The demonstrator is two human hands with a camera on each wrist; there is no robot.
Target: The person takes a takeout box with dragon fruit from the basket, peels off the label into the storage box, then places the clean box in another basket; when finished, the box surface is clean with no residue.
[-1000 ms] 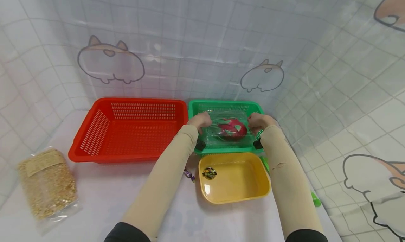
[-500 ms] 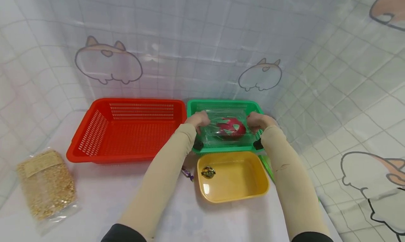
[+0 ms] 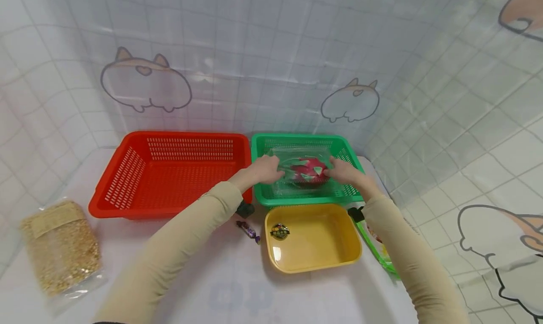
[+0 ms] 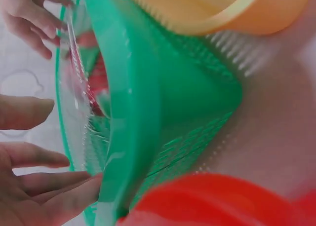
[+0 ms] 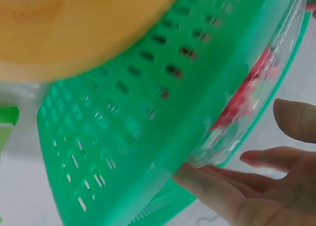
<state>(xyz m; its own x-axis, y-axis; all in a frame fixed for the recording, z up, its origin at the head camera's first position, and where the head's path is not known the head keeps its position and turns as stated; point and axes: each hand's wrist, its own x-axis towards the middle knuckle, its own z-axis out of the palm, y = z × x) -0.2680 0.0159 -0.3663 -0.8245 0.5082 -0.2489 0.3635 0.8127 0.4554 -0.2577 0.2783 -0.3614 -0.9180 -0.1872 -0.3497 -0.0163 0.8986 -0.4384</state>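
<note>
Inside the green basket (image 3: pixel 305 201) sits a clear plastic box (image 3: pixel 292 186) with a red dragon fruit (image 3: pixel 306 170) in it. My left hand (image 3: pixel 268 168) is at the box's left end, thumb apart from nearly straight fingers (image 4: pixel 74 199) that reach the basket rim. At the opposite end, my right hand (image 3: pixel 342 171) is spread, its fingertips (image 5: pixel 190 175) right at the box's edge and the rim. The box's underside is hidden by the basket wall.
A red basket (image 3: pixel 169 214) stands on the left, beside the green one. In front are a yellow basin (image 3: pixel 316 264) with a round sticker and a purple-wrapped candy (image 3: pixel 248 230). A bag of pale flakes (image 3: pixel 63 251) lies far left; a green-edged packet (image 3: pixel 377 246) lies under my right forearm.
Both hands have loosened from bent fingers to spread ones at the box's ends. My forearms have swung outward, uncovering the candy and more of the green-edged packet. The box stays in the basket.
</note>
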